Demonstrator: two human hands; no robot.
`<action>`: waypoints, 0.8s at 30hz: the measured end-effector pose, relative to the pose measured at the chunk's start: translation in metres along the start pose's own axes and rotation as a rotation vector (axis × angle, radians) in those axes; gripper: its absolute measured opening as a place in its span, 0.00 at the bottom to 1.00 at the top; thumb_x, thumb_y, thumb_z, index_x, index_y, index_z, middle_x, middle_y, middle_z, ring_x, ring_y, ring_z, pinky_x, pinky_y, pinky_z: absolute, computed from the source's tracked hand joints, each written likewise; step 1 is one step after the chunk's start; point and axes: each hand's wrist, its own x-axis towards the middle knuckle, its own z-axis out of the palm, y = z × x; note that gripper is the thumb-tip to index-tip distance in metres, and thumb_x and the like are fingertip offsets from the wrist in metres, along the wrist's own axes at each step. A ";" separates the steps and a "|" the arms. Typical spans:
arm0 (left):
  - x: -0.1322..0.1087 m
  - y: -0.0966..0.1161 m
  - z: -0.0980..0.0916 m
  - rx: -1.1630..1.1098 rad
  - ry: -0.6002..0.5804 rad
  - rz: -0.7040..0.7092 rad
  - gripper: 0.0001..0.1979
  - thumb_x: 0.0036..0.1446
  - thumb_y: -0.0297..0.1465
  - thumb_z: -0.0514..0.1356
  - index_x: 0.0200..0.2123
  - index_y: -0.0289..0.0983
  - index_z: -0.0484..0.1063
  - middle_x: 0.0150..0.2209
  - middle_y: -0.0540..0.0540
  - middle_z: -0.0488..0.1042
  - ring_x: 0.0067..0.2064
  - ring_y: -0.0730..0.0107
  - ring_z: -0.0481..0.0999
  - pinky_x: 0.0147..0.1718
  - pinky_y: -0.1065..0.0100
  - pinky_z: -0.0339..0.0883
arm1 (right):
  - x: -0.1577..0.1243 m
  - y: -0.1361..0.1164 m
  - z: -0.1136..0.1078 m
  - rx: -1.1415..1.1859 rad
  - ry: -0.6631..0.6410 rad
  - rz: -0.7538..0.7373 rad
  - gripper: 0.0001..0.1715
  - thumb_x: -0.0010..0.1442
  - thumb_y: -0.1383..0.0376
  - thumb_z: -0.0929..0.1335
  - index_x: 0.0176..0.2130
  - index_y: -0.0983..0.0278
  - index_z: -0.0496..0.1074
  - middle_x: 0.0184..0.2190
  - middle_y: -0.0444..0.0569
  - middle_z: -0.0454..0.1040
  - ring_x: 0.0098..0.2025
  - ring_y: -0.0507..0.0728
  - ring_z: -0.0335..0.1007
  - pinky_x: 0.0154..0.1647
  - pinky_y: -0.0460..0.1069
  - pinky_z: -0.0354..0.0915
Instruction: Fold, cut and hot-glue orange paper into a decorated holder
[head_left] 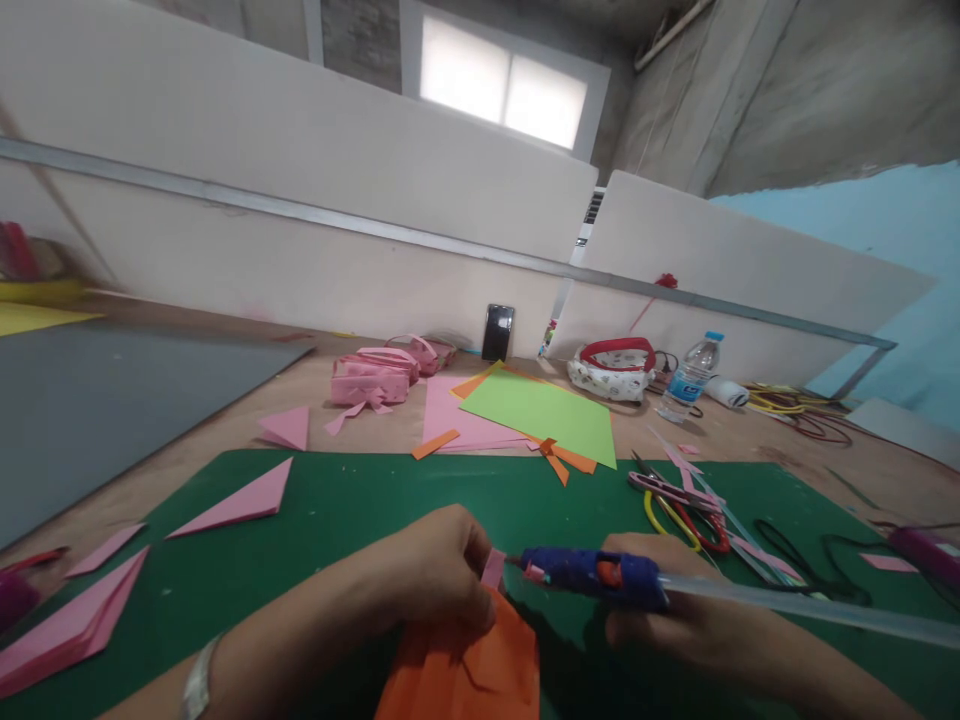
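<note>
My left hand is closed, thumb and fingers pinching a small pink paper strip at the top of a folded orange paper piece. In my right hand is a blue hot glue gun, a long clear glue stick trailing from its back end. The gun's tip points left, right beside the pink strip; whether it touches, I cannot tell. Part of the orange piece lies below the lower edge of view. Under both hands is a green cutting mat.
Scissors and paper scraps lie right on the mat. Folded pink paper is at left. Behind are pink paper bags, a green sheet, a phone, a white pouch and a water bottle. Cables run at right.
</note>
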 end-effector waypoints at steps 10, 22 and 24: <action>0.002 -0.001 0.003 0.017 -0.006 0.028 0.03 0.32 0.30 0.60 0.16 0.38 0.70 0.16 0.52 0.70 0.23 0.67 0.71 0.17 0.72 0.57 | 0.003 -0.005 0.002 0.007 0.022 -0.055 0.12 0.56 0.58 0.67 0.30 0.64 0.67 0.29 0.45 0.70 0.30 0.53 0.63 0.29 0.44 0.57; 0.002 -0.001 0.005 -0.038 -0.038 0.037 0.02 0.31 0.28 0.56 0.13 0.38 0.64 0.13 0.54 0.63 0.18 0.72 0.63 0.16 0.71 0.53 | -0.030 0.079 -0.054 -0.327 0.316 0.127 0.14 0.60 0.56 0.62 0.35 0.62 0.71 0.29 0.48 0.75 0.31 0.58 0.70 0.28 0.48 0.64; 0.006 -0.003 0.007 -0.037 -0.041 0.074 0.03 0.32 0.28 0.54 0.12 0.39 0.61 0.12 0.54 0.59 0.16 0.73 0.61 0.15 0.72 0.49 | -0.037 0.110 -0.080 -0.538 0.372 0.225 0.15 0.60 0.57 0.61 0.38 0.64 0.71 0.32 0.52 0.75 0.33 0.60 0.71 0.31 0.50 0.65</action>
